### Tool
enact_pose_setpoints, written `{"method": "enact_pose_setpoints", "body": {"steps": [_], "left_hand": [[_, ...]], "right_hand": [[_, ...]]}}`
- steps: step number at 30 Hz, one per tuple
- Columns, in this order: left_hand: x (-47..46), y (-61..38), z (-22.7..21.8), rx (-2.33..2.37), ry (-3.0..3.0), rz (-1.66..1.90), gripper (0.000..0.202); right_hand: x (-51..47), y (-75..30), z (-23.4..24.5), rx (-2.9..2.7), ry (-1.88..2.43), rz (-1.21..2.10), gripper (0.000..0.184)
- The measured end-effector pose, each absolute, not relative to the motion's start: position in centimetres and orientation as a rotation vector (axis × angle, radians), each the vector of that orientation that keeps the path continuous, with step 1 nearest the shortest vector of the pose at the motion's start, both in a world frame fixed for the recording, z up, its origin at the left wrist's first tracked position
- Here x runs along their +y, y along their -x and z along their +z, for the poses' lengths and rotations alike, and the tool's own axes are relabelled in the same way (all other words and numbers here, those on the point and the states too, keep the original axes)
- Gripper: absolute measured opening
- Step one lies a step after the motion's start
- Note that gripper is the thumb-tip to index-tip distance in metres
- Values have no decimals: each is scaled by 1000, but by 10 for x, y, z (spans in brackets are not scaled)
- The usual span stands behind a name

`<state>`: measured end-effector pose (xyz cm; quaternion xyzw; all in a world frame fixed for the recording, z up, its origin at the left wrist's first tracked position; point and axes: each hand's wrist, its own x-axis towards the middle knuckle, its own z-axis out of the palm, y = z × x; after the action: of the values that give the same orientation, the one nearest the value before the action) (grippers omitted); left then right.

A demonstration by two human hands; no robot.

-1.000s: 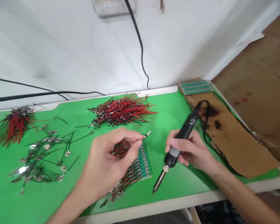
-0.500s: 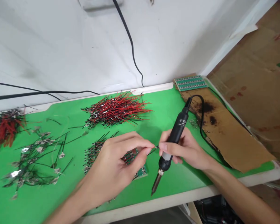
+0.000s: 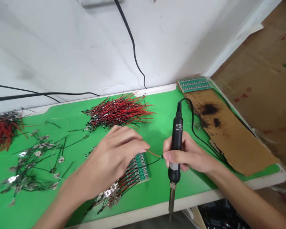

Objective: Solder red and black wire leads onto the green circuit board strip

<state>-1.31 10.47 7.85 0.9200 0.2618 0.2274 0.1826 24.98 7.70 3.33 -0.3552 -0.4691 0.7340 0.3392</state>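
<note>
My left hand (image 3: 114, 159) pinches one end of a thin red wire (image 3: 153, 153). The wire runs across to my right hand (image 3: 184, 154), where its other end meets a black wire (image 3: 149, 164) at a small dark part between thumb and fingers. That same right hand is closed round a black soldering iron (image 3: 177, 133), its metal tip pointing down past the table edge. Under and beside my left hand lies a green circuit board (image 3: 142, 168) with rows of red and black wires attached. Silvery tabs (image 3: 113, 194) sit at the wires' near ends; my hand hides part of the board.
A heap of red and black wires (image 3: 119, 111) lies at the back, another bundle (image 3: 4, 130) at far left. Loose black wires with metal tabs (image 3: 38, 154) are scattered left. Scorched cardboard (image 3: 238, 140) at right carries a second green board (image 3: 194, 84). The iron's cord (image 3: 193, 117) loops behind.
My left hand has drawn back left from the right, and a red wire now spans the gap. The soldering iron has swung more upright, its tip moving right and down.
</note>
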Motion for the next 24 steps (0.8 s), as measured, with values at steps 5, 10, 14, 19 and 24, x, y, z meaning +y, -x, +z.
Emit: {"method": "enact_pose_setpoints", "body": {"steps": [5, 10, 14, 19, 24], "left_hand": [[111, 36, 79, 928, -2280, 708, 16], [117, 52, 68, 1052, -1810, 855, 9], [119, 55, 65, 949, -1732, 808, 12], [114, 53, 71, 783, -1727, 659, 16], [110, 47, 70, 678, -1662, 699, 28]], "right_hand": [[76, -250, 32, -1170, 928, 1909, 23], [75, -252, 26, -1134, 907, 1900, 27], [75, -254, 23, -1106, 900, 1886, 31], [75, -254, 22, -1062, 903, 1875, 31], [76, -253, 22, -1030, 900, 1868, 28]]}}
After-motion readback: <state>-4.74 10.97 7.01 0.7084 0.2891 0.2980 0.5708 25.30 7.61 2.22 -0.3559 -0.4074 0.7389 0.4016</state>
